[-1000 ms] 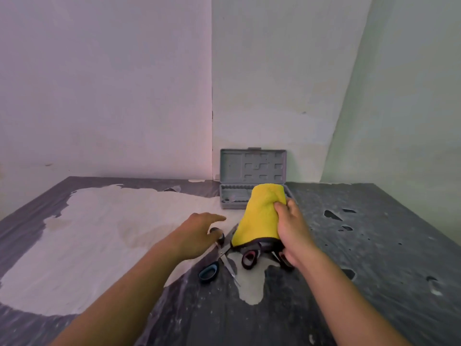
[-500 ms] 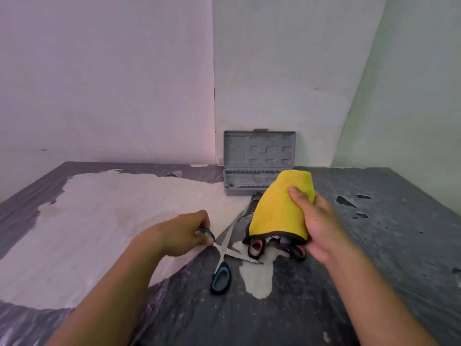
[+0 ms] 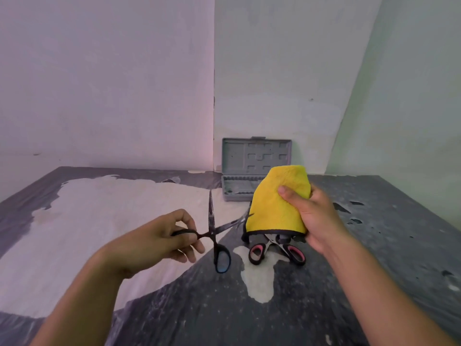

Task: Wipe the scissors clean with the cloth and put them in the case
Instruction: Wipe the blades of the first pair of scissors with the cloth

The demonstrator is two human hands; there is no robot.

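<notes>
My left hand [image 3: 159, 238] pinches one handle loop of the blue-handled scissors [image 3: 216, 239] and holds them above the table with the blades spread wide. One blade points up, the other toward the cloth. My right hand [image 3: 311, 218] grips a yellow cloth [image 3: 272, 208] with a dark hem, lifted just right of the scissors. Below the cloth a second pair, the pink-handled scissors [image 3: 277, 249], lies on the table. A grey case [image 3: 254, 168] stands open against the back wall, lid upright.
The table [image 3: 324, 295] has a dark worn top with large pale patches where the coating has peeled. Walls close it in at the back and right. The case sits at the back centre, behind the cloth.
My left hand took hold of the blue-handled scissors and raised them off the table, blades opening. My right hand lifted the cloth higher, uncovering the pink-handled scissors.
</notes>
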